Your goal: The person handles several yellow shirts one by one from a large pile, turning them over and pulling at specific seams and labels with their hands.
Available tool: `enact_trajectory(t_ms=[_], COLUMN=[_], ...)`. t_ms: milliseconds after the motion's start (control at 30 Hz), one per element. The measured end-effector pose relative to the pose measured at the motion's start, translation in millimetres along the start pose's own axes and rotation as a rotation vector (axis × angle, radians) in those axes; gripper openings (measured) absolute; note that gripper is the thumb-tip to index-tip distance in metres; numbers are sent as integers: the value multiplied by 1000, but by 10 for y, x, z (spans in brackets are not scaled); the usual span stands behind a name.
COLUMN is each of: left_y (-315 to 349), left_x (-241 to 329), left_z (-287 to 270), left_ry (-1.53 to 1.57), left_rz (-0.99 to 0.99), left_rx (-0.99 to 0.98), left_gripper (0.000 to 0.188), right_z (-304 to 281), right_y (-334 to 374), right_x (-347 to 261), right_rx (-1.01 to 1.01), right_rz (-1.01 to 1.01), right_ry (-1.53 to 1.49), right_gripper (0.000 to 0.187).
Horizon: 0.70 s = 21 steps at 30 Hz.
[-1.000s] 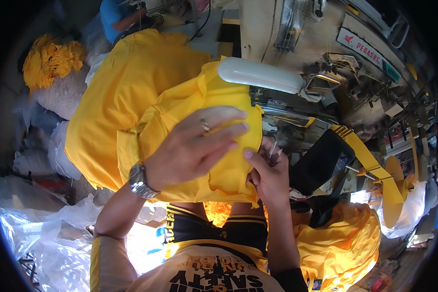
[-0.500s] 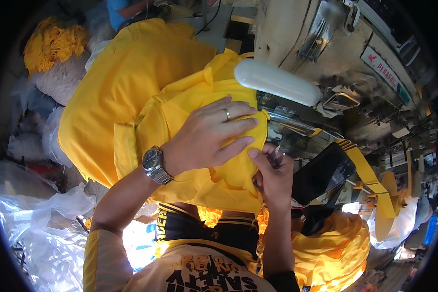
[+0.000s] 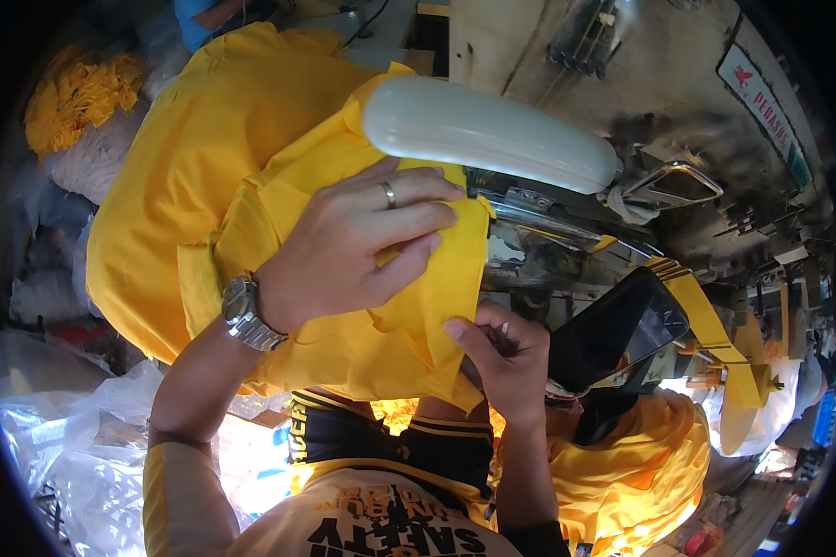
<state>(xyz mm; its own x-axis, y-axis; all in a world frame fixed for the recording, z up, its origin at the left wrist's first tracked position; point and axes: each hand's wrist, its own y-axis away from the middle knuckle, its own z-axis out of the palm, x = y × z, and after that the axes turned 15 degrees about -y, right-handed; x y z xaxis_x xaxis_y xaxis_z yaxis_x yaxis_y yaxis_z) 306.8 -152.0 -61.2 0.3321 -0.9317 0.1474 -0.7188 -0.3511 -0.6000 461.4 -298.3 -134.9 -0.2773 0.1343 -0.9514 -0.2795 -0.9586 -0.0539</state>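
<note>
My left hand [image 3: 344, 246] lies on a yellow cloth piece [image 3: 437, 297], fingers stretched and apart, pressing nothing but the cloth beneath. The cloth's right edge runs beside the metal bed of a sewing machine [image 3: 520, 200]. At the lower end of that edge my right hand [image 3: 515, 362] pinches the cloth between thumb and fingers. A small shiny metal tool [image 3: 504, 336], possibly thread snips, is tucked in the same hand, mostly hidden by the fingers. A long white rounded fixture [image 3: 488, 132] covers the needle area from above.
A large yellow cloth heap [image 3: 186, 186] lies at left, with an orange-yellow bundle [image 3: 84, 97] beyond. A yellow strip [image 3: 701, 302] runs at right past a glossy black panel [image 3: 618, 330]. Clear plastic bags [image 3: 93, 446] lie lower left; more yellow cloth [image 3: 632, 455] sits lower right.
The view has shifted, so the white fixture looks larger. The cloth's right edge was curved and now runs straighter. My right thumb has come onto that edge; my left hand stays flat on the cloth.
</note>
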Motion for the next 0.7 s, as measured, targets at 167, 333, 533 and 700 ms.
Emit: enact_trajectory(t_ms=[167,333,533,700], left_y=[-119,-202,-319,-650], left_x=[-118,-281,-653,-766], left_z=[30,86,176,39], left_ry=[48,-88,-357,-544], left_rz=[-121,-122,13,314], left_rx=[-106,-69,-116,222], left_gripper=[16,22,19,28], right_z=[40,94,165,232], right_y=[-28,-70,-111,-209], right_x=[37,-120,-138,-167], right_rx=[5,26,116,158], right_rz=[-72,-91,-125,-172], right_ry=[-35,45,5,7], right_gripper=[12,10,7,9])
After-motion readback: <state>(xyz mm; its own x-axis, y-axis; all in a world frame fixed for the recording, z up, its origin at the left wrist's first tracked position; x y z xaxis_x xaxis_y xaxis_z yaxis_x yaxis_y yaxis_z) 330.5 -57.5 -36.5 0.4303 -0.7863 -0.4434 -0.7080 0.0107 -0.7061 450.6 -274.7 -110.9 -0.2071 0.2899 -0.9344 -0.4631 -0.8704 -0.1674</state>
